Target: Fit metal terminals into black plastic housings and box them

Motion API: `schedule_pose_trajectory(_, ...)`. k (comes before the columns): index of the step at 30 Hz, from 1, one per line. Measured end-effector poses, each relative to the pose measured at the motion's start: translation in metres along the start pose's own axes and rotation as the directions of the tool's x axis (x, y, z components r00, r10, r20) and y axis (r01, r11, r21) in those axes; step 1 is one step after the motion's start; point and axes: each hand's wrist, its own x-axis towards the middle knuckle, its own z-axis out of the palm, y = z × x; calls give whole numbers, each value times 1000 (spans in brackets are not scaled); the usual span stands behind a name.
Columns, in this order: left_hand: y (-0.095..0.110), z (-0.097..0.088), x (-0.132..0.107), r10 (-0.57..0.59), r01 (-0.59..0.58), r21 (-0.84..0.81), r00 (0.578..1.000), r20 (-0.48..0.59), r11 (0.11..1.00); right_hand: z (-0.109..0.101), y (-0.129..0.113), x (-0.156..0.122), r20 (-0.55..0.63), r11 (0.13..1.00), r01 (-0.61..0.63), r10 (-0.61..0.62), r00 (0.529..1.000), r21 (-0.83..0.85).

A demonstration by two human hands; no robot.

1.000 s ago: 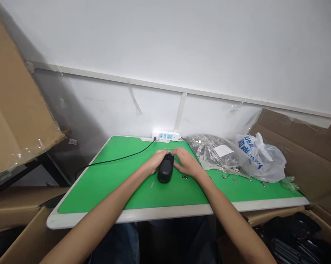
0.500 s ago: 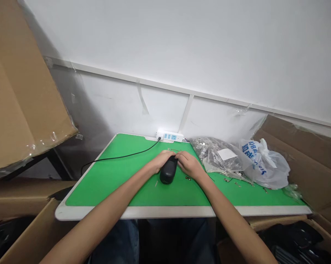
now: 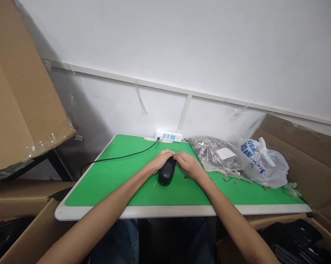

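A black oblong device [image 3: 166, 174] lies on the green mat [image 3: 113, 176] near the middle of the small table. My left hand [image 3: 160, 160] rests against its far left end, fingers curled on it. My right hand [image 3: 188, 164] meets it from the right at the same far end, fingertips pinched close to the left hand's; what they pinch is too small to tell. A few small metal parts [image 3: 186, 178] lie on the mat just right of the device.
A white power strip [image 3: 168, 136] with a black cable [image 3: 118, 158] sits at the back edge. A clear bag of metal parts [image 3: 212, 154] and a white printed plastic bag [image 3: 264, 163] lie at the right. Cardboard boxes [image 3: 19, 99] flank the table.
The view shifted slightly. Both hands stay at the device's far end, with the fingertips a little closer together.
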Motion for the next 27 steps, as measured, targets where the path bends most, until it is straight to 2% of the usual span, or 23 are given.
schedule_pose_trajectory(6, -1, 0, -1, 2, -2, -31, 1000, -20, 1000, -2, -2, 4, 32, 1000, -7, 6, 999, 31)
schedule_pose_trajectory(8, 0, 1, -1, -11, 7, -95, 999, -47, 995, -3, -1, 5, 25, 997, -38, 36, 999, 62)
schedule_pose_trajectory(11, 4, 3, 0, -77, 55, -264, 994, -74, 963, -4, 1, 4, -38, 977, -140, 147, 988, 159)
schedule_pose_trajectory(13, 10, 2, 2, -124, 88, -382, 990, -70, 920, -6, 3, 3, -113, 946, -234, 264, 958, 225)
schedule_pose_trajectory(16, 20, -1, 3, -199, 118, -523, 975, -102, 844, -12, 4, 4, -218, 866, -373, 455, 863, 331)
schedule_pose_trajectory(18, 25, -3, 3, -261, 132, -602, 956, -132, 787, -15, 1, 6, -234, 823, -424, 527, 817, 377)
schedule_pose_trajectory(19, 27, -3, 3, -286, 139, -635, 949, -135, 760, -15, -1, 7, -226, 818, -435, 537, 813, 378)
schedule_pose_trajectory(22, 30, 0, 1, -307, 152, -693, 946, -105, 705, -15, -4, 10, -174, 847, -438, 500, 848, 301)
schedule_pose_trajectory(24, 30, 2, -1, -302, 169, -682, 950, -80, 711, -14, -2, 9, -133, 870, -423, 465, 876, 252)
schedule_pose_trajectory(27, 29, 1, -2, -292, 223, -484, 954, -71, 846, -18, 5, 4, -72, 892, -374, 403, 912, 256)
